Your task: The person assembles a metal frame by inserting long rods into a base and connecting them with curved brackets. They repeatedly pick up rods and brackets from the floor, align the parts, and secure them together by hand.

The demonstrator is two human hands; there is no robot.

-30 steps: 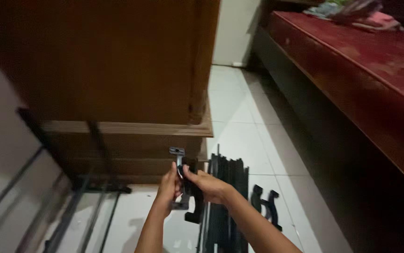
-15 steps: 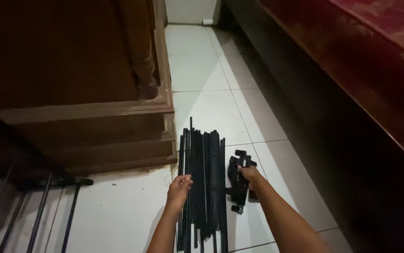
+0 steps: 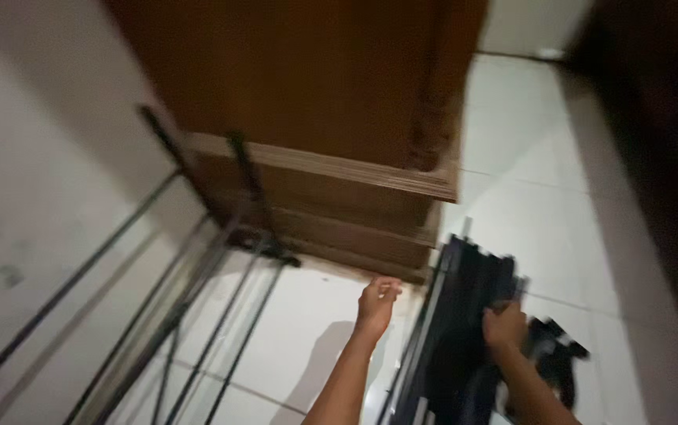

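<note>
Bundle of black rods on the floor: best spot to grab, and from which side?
Grip the bundle of black rods across its narrow width near the middle of its length, coming from above. The rods lie flat and parallel on the tiled floor, so a mid-length hold probably keeps them balanced. The right hand is already on them; the left hand hangs free beside them. Blur hides finer detail.

Two hands show: the left hand (image 3: 376,303) and the right hand (image 3: 504,327). Beside one wooden cabinet (image 3: 315,118) lie one bundle of black rods (image 3: 457,315) and one metal rack frame (image 3: 197,299).
</note>
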